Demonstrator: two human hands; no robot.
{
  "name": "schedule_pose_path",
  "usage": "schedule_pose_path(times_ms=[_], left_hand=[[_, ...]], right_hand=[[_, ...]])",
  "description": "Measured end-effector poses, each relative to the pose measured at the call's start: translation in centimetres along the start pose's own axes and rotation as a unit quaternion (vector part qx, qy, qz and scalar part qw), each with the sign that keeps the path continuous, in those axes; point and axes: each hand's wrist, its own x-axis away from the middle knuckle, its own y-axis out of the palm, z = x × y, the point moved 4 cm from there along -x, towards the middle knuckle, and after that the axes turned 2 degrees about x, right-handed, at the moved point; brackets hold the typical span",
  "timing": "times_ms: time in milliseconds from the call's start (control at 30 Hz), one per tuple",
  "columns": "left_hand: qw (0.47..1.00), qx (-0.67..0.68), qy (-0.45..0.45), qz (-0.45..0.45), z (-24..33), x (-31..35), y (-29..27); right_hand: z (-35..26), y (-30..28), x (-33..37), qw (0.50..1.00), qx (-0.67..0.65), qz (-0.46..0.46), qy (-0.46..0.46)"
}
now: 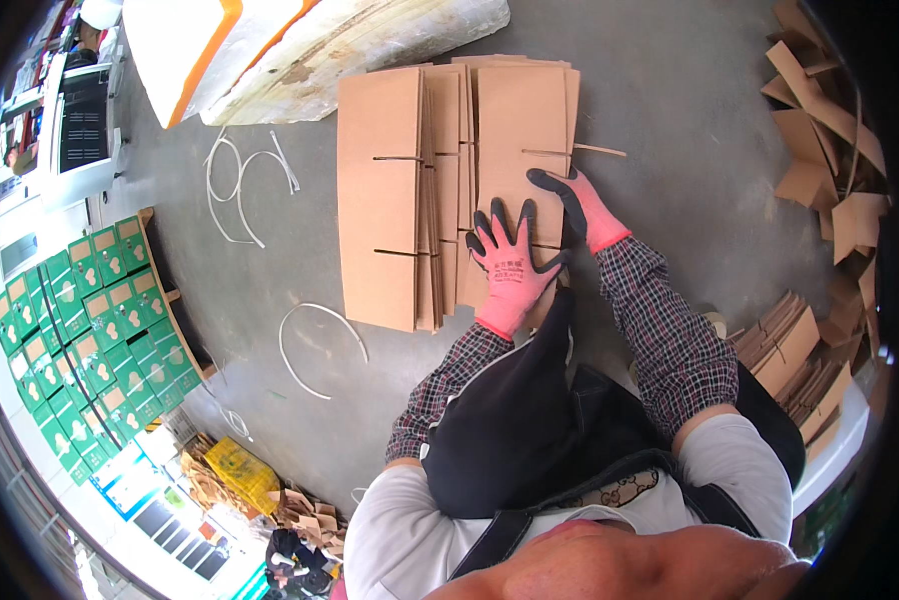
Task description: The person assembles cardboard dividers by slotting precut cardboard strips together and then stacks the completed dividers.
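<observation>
Hands | on cardboard stack, near right edge | open floor rightward

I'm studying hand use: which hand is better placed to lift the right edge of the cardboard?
Probably the right hand: it is at the right edge of the cardboard. The left hand lies palm down, fingers spread, seemingly better suited to steadying.

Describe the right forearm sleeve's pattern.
The right sleeve has a dark check with white and reddish lines, clearest in the head view.

There are two gloved hands and one yellow sack.
</observation>
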Motion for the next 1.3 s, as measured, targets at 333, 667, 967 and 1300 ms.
schedule_pose_path(times_ms=[333,667,967,1300], left_hand=[[0.987,-0.145,-0.015,0.065,-6.9,-5.3,-2.6],[0.983,-0.169,-0.011,0.076,-7.6,-6.9,-2.0],[0.977,-0.198,-0.009,0.079,-8.3,-8.0,-2.3],[0.974,0.182,0.076,0.112,-7.3,-4.2,-7.9]], right_hand=[[1.6,-1.8,-1.2,0.998,0.015,0.063,0.01],[0.3,-3.3,-1.0,0.998,0.053,0.009,0.015],[-3.4,-2.5,2.4,0.996,0.091,0.0,0.015],[1.3,-0.7,-1.8,0.996,0.069,0.056,0.01]])
